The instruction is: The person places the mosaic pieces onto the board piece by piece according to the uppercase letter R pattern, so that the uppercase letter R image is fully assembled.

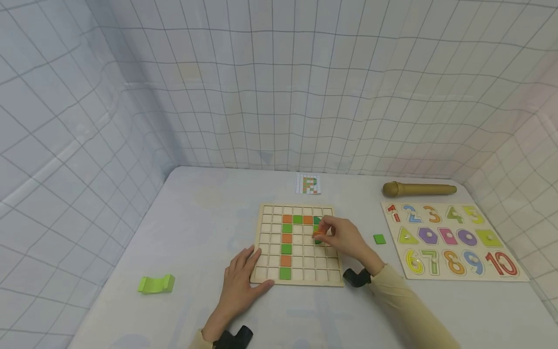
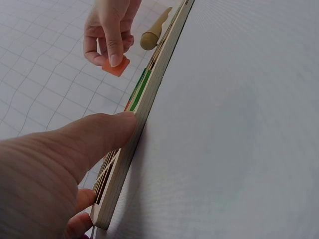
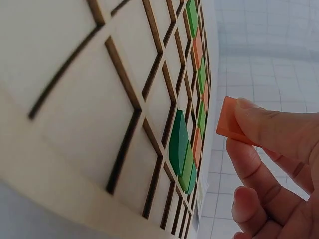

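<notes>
A wooden grid board lies flat on the table, with orange and green square tiles set in a column and across a row near its top. Dark green pieces with a curved side sit in its right part, a light green tile between them. My right hand pinches an orange square tile between thumb and fingers, raised above the grid. At the board's lower left corner rests my left hand; its thumb touches the front edge and its extended fingers lie by the left side.
A small pattern card lies behind the board. To the right are a loose green tile, a number-and-shape puzzle board and a tan toy microphone. A light green curved block stands at left. Grid-patterned cloth walls surround the table.
</notes>
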Motion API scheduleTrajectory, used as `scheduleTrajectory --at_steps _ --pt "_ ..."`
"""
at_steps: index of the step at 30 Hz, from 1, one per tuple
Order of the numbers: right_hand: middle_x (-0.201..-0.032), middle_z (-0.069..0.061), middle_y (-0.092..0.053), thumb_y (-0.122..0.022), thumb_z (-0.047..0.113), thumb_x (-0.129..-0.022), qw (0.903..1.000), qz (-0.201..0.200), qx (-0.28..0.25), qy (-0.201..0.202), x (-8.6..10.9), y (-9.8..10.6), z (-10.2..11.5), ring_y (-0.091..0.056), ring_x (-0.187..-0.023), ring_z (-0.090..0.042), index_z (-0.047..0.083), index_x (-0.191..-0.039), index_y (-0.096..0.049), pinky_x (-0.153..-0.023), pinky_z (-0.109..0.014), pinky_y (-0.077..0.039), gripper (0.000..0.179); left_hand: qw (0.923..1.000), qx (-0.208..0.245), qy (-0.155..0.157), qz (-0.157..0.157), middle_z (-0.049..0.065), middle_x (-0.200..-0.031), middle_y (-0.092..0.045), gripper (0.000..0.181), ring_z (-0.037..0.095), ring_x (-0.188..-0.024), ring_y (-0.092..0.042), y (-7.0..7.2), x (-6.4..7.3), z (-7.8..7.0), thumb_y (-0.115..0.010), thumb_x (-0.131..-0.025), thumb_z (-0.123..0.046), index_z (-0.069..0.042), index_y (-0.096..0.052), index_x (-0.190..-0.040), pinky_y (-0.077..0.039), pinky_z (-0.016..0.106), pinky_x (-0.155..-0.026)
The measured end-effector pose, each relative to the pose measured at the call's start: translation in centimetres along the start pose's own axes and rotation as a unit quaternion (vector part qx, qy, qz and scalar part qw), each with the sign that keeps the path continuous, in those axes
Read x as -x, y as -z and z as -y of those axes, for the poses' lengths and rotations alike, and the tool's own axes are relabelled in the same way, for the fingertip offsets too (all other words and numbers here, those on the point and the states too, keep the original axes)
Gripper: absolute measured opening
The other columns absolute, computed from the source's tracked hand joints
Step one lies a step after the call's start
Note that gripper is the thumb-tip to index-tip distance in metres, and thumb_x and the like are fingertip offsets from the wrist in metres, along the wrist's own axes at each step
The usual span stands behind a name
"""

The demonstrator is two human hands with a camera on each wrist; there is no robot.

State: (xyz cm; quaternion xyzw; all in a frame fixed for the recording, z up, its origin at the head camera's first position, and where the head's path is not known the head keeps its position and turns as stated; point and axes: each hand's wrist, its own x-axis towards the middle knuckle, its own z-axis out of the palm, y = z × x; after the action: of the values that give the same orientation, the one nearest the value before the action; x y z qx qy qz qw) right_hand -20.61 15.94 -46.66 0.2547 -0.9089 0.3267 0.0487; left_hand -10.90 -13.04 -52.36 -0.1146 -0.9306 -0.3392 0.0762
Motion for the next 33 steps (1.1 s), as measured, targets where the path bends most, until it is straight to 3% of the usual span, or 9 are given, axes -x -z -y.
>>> scheduleTrajectory --at_steps 5,16,26,33 --pt "-0.075 0.011 -0.060 -0.079 0.023 -0.079 0.9996 0.025 -0.009 -0.002 -1.0 -0.6 0.2 -0.045 -0.059 -0.007 0.016 -0.080 -0.062 -0.054 -0.027 -0.039 0.018 1.0000 0.000 -0.001 -0.001 0.014 -0.146 -0.037 0.080 0.034 -0.132 -0.028 0.0 0.0 -0.1 -0.077 -0.076 -0.044 -0.006 -0.047 -0.140 -0.027 0.052 -0.092" --pt "-0.073 0.013 -0.057 -0.078 0.027 -0.079 0.9967 0.076 -0.003 -0.028 -2.0 -1.6 0.2 -0.052 -0.068 -0.007 0.020 -0.078 -0.064 -0.065 -0.030 -0.043 0.017 1.0000 0.000 0.002 -0.001 0.014 -0.146 -0.037 0.080 0.034 -0.132 -0.027 0.1 0.0 -0.1 -0.076 -0.076 -0.044 -0.006 -0.047 -0.140 -0.026 0.053 -0.093" --pt "-0.076 0.012 -0.060 -0.077 0.024 -0.080 0.9970 0.063 0.020 -0.039 -2.1 -2.1 0.3 -0.055 -0.081 -0.013 0.019 -0.076 -0.069 -0.073 -0.034 -0.044 0.010 1.0000 -0.002 0.004 -0.001 0.013 -0.146 -0.037 0.079 0.034 -0.132 -0.027 0.1 0.0 -0.1 -0.076 -0.076 -0.045 -0.006 -0.047 -0.140 -0.027 0.052 -0.092" --pt "-0.075 0.012 -0.059 -0.078 0.026 -0.080 0.9952 0.061 0.058 -0.052 -2.1 -2.3 0.6 -0.053 -0.081 -0.014 0.019 -0.077 -0.072 -0.071 -0.033 -0.044 0.009 1.0000 -0.005 0.002 0.001 0.013 -0.145 -0.037 0.080 0.034 -0.132 -0.028 0.1 0.0 -0.1 -0.075 -0.077 -0.046 -0.006 -0.047 -0.140 -0.028 0.052 -0.092"
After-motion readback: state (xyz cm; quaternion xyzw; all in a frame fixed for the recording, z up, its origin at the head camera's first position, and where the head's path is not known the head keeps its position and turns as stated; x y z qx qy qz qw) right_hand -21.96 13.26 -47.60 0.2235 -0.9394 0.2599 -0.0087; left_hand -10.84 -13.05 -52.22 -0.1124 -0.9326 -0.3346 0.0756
